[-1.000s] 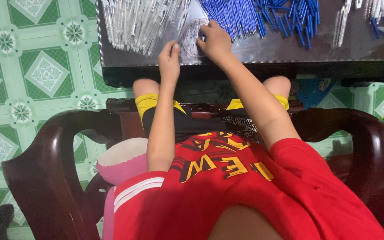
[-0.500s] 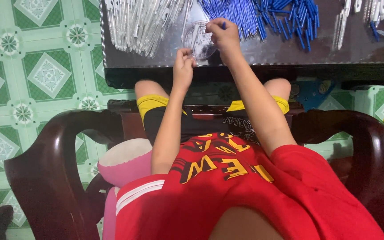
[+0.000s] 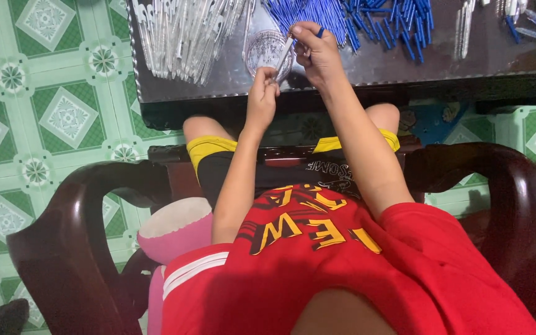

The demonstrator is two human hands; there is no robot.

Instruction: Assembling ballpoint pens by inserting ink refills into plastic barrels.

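head view: the left hand [image 3: 262,99] sits just above the middle of the frame, a little left of centre, its fingers [image 3: 267,77] pinched around the lower end of a clear pen barrel [image 3: 282,56]. the right hand [image 3: 315,54] is just to its upper right, fingers curled closed on the barrel's upper end, with a small blue piece [image 3: 321,31] showing between the fingertips at the top of the hand. the barrel slants from the left hand up and rightward to the right hand, held above the table [image 3: 404,65], which runs as a dark, shiny band across the top of the frame. behind the barrel a round clear container [image 3: 262,49] rests on the table. to the upper left lies a heap of clear pen barrels [image 3: 187,31], spread fanwise and reaching the table's near edge. at the top centre and running right lies a pile of blue pen parts [image 3: 355,15], just beyond the right hand. a few more clear and blue pieces [image 3: 522,18] lie in the upper right corner, well apart from the hands. both forearms reach up from a red shirt [image 3: 317,273] filling the lower centre and right. a dark wooden chair [image 3: 75,236] curves around both sides of the body, its arms at lower left and right. a pink and white cushion [image 3: 172,232] sits at the lower left beside the shirt. green patterned floor tiles [image 3: 38,93] fill the left side of the frame.
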